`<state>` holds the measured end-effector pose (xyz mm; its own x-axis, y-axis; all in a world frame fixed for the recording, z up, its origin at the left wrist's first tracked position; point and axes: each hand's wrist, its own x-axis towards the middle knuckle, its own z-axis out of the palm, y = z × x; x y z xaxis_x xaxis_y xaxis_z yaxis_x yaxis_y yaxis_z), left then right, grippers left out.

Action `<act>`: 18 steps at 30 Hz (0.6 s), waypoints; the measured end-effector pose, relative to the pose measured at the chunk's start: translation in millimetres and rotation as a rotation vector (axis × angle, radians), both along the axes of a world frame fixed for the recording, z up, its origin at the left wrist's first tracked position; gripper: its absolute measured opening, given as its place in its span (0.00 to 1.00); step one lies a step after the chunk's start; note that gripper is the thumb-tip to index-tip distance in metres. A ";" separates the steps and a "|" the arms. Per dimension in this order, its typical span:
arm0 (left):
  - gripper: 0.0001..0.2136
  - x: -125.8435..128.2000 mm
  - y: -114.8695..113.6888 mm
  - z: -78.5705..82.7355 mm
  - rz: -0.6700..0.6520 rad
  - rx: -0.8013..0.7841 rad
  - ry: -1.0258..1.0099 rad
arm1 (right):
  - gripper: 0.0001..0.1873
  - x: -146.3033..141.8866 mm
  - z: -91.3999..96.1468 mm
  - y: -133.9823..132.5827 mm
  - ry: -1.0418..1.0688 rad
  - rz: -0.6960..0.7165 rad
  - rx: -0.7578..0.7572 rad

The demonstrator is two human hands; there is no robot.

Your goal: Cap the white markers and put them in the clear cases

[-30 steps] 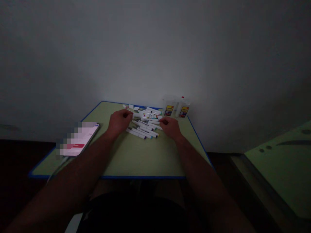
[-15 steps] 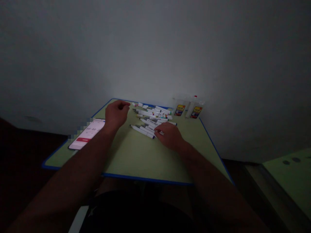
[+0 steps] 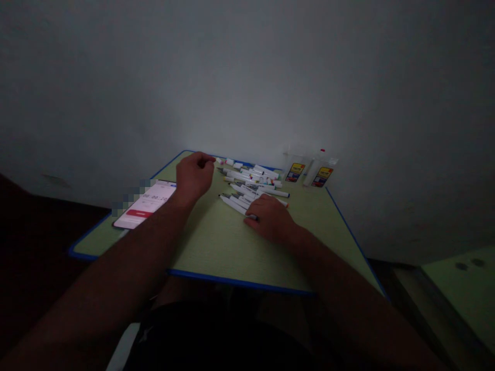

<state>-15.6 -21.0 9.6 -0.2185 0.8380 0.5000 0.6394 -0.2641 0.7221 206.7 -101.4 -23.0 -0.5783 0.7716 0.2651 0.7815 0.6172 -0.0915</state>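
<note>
Several white markers (image 3: pixel 247 176) lie in a loose pile across the middle and back of the table, dark tips mostly to the left. My right hand (image 3: pixel 270 217) is closed at the right end of the nearest marker (image 3: pixel 233 205), its thumb and fingers on either side of the barrel end. Other markers lie right behind that one, partly hidden by the hand. My left hand (image 3: pixel 194 176) hovers left of the pile with curled fingers pinched together near some small white caps (image 3: pixel 229 162). Whatever may be between those fingers is too small or hidden to make out.
A phone (image 3: pixel 145 206) with a lit screen lies at the table's left, partly behind my left forearm. Two clear plastic cases (image 3: pixel 322 175) with yellow labels stand at the back right. The green table (image 3: pixel 232 252) has a blue edge and meets a wall behind.
The whole view has shifted slightly. My right hand has come down onto the end of the nearest marker, its thumb now lower. My left hand keeps its pinch near the caps.
</note>
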 end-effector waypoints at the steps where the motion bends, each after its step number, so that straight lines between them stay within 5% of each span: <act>1: 0.12 -0.4 0.9 -0.5 0.004 -0.002 -0.007 | 0.06 0.5 0.0 0.0 0.002 -0.015 0.004; 18: 0.10 3.1 7.1 -11.9 -0.043 -0.082 0.077 | 0.12 -2.5 1.9 -4.7 -0.024 -0.164 -0.088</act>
